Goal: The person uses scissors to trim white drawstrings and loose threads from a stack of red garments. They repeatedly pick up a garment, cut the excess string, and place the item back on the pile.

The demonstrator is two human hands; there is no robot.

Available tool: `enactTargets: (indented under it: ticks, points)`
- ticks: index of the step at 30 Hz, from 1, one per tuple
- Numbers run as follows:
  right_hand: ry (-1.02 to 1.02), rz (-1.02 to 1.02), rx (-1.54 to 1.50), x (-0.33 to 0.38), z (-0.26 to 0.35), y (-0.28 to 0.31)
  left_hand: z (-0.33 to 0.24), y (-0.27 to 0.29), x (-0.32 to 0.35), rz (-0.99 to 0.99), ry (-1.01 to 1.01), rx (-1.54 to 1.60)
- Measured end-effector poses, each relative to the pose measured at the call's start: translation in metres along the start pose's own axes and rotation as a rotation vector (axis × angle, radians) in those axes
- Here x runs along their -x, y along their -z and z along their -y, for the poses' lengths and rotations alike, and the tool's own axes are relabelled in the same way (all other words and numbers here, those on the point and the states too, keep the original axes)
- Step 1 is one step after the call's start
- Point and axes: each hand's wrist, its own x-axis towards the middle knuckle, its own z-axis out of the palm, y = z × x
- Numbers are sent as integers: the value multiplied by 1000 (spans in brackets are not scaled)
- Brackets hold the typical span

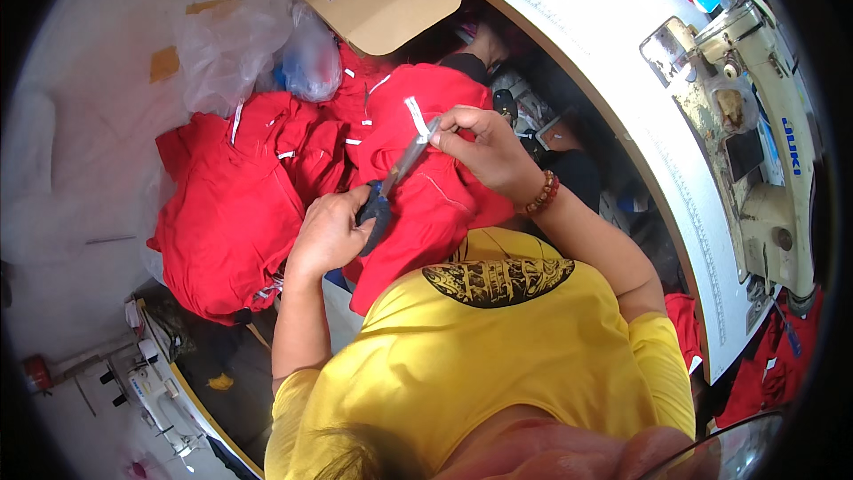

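My left hand (330, 233) is closed round the dark handles of a pair of scissors (407, 164), whose blades point up and to the right. The blade tips reach the fingertips of my right hand (484, 144). Those fingers pinch a small white label strip (414, 114), which sticks up beyond them. Whether the blades touch the strip I cannot tell. Under both hands a red garment (435, 182) lies spread over my lap. A beaded bracelet (544, 193) circles my right wrist.
More red garments (235, 204) are heaped at the left, with white labels on them. Clear plastic bags (311, 58) and a tan board (382, 0) stand beyond. On the right a white table (622, 80) carries a sewing machine (764, 151). Another machine (164, 409) is at lower left.
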Motion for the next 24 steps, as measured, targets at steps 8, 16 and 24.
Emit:
enactTargets:
  ticks: [8,16,24]
  points:
    - [-294,89,-592,7,-9,-20,-19,-63,11,-179,286,466]
    - [309,368,401,6,4,3,-33,-26,28,-291,4,1059]
    - [333,-277,16,-67,113,57,9,118,36,-940,-145,62]
